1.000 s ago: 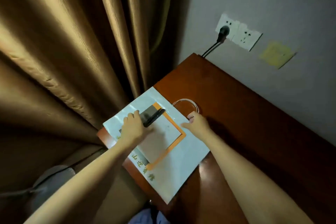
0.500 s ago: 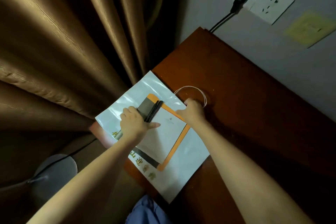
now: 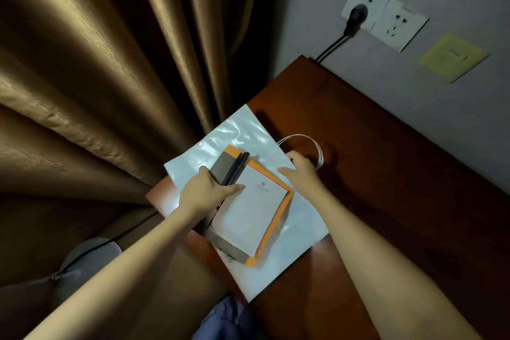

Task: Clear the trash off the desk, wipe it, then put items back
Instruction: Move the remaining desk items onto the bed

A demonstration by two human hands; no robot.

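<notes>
A white paper bag [image 3: 300, 218] lies flat on the left end of the dark red wooden desk [image 3: 372, 174], with its white handle loop [image 3: 317, 150] on the wood. On the bag sits an orange-edged folder [image 3: 276, 229] with a white notepad [image 3: 251, 218], a grey strip [image 3: 220, 164] and two black pens [image 3: 237, 167]. My left hand [image 3: 204, 192] holds the near ends of the pens, thumb laid across the notepad. My right hand [image 3: 302, 174] rests on the bag's far edge beside the handle, thumb spread toward the notepad.
Brown curtains [image 3: 110, 77] hang close on the left of the desk. On the grey wall are a socket plate [image 3: 386, 14] with a black plug and cable [image 3: 356, 15] and a yellow note [image 3: 452, 56]. A grey lamp base [image 3: 88, 257] stands below left.
My left hand has stayed on the pens. My right hand has kept to the bag's edge by the handle and its thumb has spread out. The view has shifted slightly.
</notes>
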